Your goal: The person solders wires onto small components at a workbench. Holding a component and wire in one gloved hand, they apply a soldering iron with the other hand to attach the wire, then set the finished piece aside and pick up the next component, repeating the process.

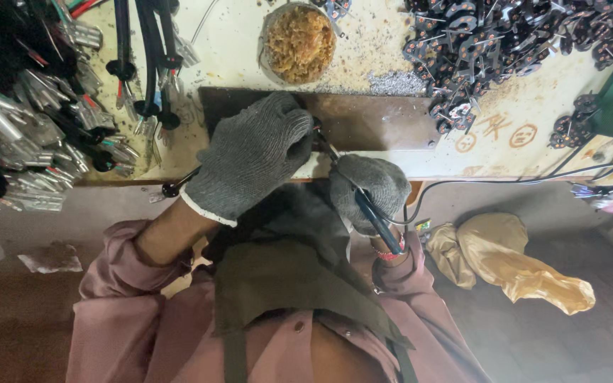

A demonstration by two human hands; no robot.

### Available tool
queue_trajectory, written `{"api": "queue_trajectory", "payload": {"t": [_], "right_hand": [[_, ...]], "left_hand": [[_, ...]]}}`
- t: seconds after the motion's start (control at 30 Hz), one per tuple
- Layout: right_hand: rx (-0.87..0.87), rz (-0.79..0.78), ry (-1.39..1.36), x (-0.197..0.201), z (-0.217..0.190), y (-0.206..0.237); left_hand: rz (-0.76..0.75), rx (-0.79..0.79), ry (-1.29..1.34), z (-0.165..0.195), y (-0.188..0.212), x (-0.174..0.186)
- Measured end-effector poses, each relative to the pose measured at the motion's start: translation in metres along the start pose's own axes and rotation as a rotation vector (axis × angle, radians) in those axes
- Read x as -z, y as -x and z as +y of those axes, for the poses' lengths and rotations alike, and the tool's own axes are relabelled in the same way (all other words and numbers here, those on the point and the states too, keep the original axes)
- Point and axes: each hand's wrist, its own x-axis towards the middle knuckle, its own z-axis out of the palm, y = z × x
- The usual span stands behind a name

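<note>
I see my left hand, in a grey knit glove, curled shut over something small at the near edge of the surface; what it pinches is hidden under the fingers. A thin black cable runs out from beneath it to the left. My right hand, also gloved, is clamped on a soldering iron with a dark blue handle, its tip pointing up toward the left hand's fingers. Both hands sit just over a brown metal plate. Beyond it stands 1 round tin of brass wool. Metal-tipped cables pile at left, black connector parts at upper right. A yellow bag lies on the floor.
</note>
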Motion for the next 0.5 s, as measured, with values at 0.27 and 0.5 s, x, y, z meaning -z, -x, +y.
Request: {"api": "queue_trajectory", "payload": {"t": [0.27,0.5], "right_hand": [[0.125,0.097,-0.197,0.019,-0.033,-0.033],[0.211,-0.032,-0.123,0.043,-0.075,-0.088]], "left_hand": [[-0.005,0.033,-0.022,-0.001,-0.001,0.001],[-0.054,0.055,0.048,-0.002,-0.012,0.010]]}}
